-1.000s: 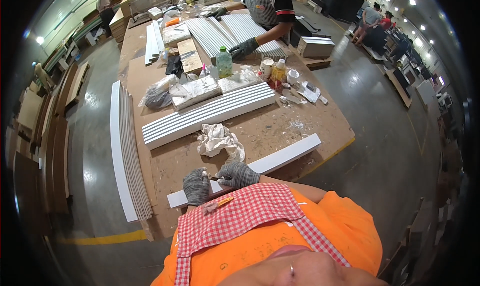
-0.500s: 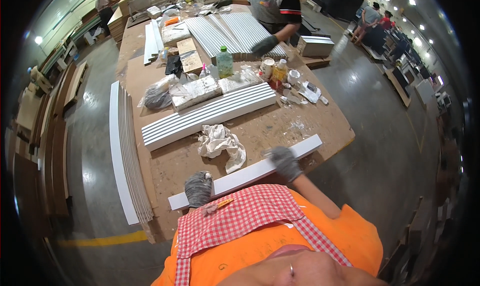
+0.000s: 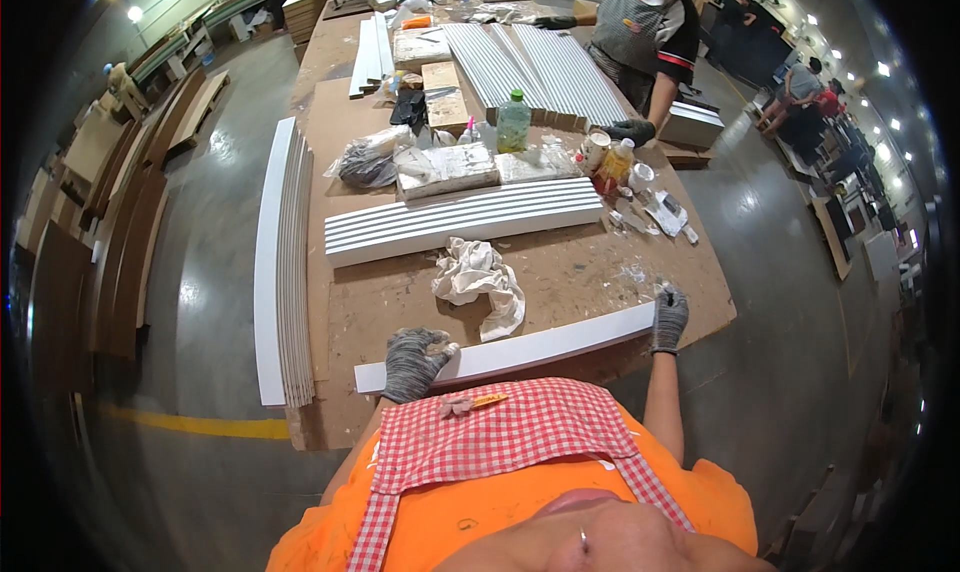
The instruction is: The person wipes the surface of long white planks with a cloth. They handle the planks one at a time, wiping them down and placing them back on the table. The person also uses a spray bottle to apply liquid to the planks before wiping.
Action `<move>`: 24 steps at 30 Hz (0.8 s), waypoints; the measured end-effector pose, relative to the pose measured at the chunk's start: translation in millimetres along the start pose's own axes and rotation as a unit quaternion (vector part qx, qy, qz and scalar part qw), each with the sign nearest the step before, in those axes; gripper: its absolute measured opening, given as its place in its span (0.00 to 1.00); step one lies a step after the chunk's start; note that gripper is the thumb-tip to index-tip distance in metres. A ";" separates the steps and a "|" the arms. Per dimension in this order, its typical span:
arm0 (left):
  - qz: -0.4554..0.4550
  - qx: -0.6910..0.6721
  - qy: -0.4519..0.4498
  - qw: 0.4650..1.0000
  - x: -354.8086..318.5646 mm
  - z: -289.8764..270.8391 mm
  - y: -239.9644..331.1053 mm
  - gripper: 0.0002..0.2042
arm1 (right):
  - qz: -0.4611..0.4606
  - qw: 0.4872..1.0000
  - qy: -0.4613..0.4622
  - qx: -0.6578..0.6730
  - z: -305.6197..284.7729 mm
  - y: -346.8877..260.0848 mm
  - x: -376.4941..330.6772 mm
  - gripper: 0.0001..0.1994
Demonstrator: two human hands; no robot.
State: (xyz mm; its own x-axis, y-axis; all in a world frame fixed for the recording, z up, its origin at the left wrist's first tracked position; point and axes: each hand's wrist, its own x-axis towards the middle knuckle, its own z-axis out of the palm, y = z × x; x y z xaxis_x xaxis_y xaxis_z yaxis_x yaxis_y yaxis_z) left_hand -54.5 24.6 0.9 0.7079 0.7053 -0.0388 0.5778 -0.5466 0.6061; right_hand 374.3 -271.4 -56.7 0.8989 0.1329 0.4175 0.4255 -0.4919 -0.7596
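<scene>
A long white board [image 3: 540, 346] lies across the near edge of the table in front of me. My left hand [image 3: 413, 364], in a grey knit glove, grips it close to its left end with the fingers curled over it. At the board's right end, my right hand [image 3: 670, 320] is closed on the tip, also gloved in grey. Just beyond the board a crumpled white cloth [image 3: 474, 274] touches neither hand. Farther off, a row of white strips [image 3: 465, 234] lies side by side, parallel to the board.
Paint-smeared blocks [image 3: 445, 172], a green bottle [image 3: 513, 127], an amber bottle [image 3: 613, 169] and a plastic bag [image 3: 368, 162] crowd mid-table. White boards [image 3: 272, 272] stand stacked along the left edge. Across the table a co-worker's gloved hand [image 3: 632, 132] is beside grooved white panels [image 3: 520, 72].
My right hand has slid rightward along the board to its end and closed there. My left hand stays near the left end. The view has shifted, and the co-worker's hand remains by the panels.
</scene>
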 end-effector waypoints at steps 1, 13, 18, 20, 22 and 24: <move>-0.009 0.016 0.012 1.000 -1.7 -6.1 -1.1 0.16 | -0.045 0.998 -0.013 -0.036 11.2 -8.5 -1.2 0.07; -0.177 0.092 0.064 0.978 -20.0 -28.7 -66.7 0.13 | -0.188 0.942 -0.261 0.097 120.1 -150.9 3.1 0.06; -0.137 0.014 0.146 0.980 -25.3 -23.6 -66.2 0.12 | -0.266 0.902 -0.312 0.138 186.9 -231.5 17.3 0.06; -0.094 -0.035 0.176 0.979 -21.8 -32.2 -56.4 0.14 | -0.246 0.906 -0.327 0.108 225.2 -247.5 26.7 0.07; -0.091 -0.046 0.189 0.977 -21.8 -33.5 -56.5 0.16 | -0.324 0.896 -0.290 0.091 265.2 -267.5 35.2 0.07; -0.088 -0.055 0.188 0.977 -22.2 -33.0 -58.4 0.19 | -0.383 0.892 -0.239 0.033 297.9 -297.3 35.8 0.06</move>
State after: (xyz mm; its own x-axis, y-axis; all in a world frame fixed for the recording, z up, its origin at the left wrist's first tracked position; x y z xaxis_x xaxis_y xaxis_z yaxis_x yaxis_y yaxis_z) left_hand -117.3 55.8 -7.4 0.3902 0.9111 0.1329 0.6144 -0.3651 0.6995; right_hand 311.1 135.9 35.5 0.2764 0.7672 0.5788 0.9249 -0.0487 -0.3772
